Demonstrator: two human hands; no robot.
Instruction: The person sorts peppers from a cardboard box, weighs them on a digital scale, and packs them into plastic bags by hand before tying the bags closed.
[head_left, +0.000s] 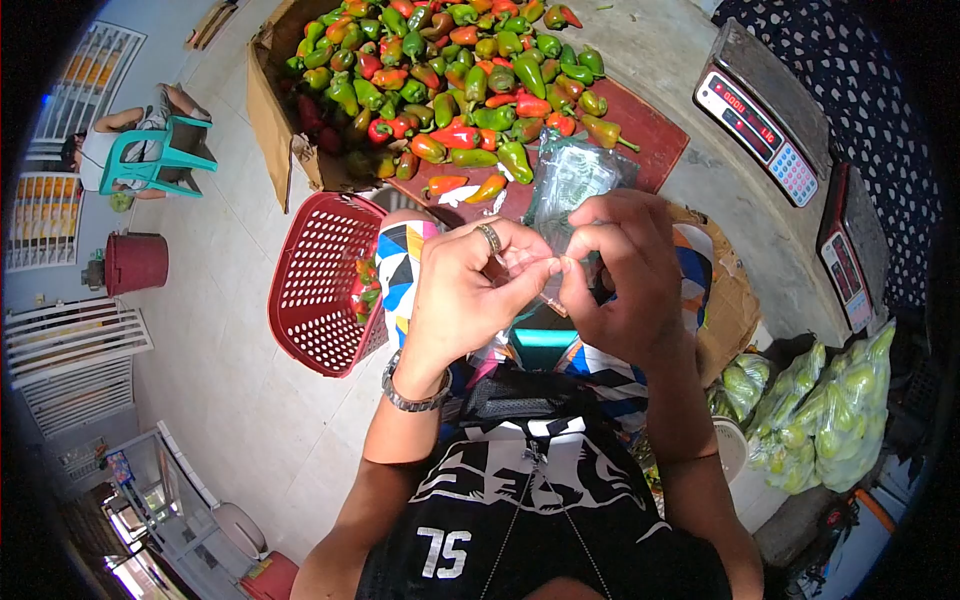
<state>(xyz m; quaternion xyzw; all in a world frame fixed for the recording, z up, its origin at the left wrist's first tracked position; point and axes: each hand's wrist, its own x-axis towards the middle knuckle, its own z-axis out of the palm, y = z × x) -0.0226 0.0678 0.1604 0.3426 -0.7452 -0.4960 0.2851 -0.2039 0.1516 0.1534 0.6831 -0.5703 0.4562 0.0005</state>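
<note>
My left hand, with a ring and a wristwatch, is closed in a pinch in front of my lap. My right hand pinches too, its fingertips meeting those of the left. Between them is a thin clear plastic bag, mostly hidden by my fingers. Just beyond my hands, a stack of clear plastic bags lies on the dark red board. A large heap of red and green peppers covers the rest of the board, spilling from an open cardboard box.
A red perforated basket with some peppers stands on the floor to my left. Two digital scales sit at the right. Bags of green produce lie at lower right. A person sits on a green chair at far left.
</note>
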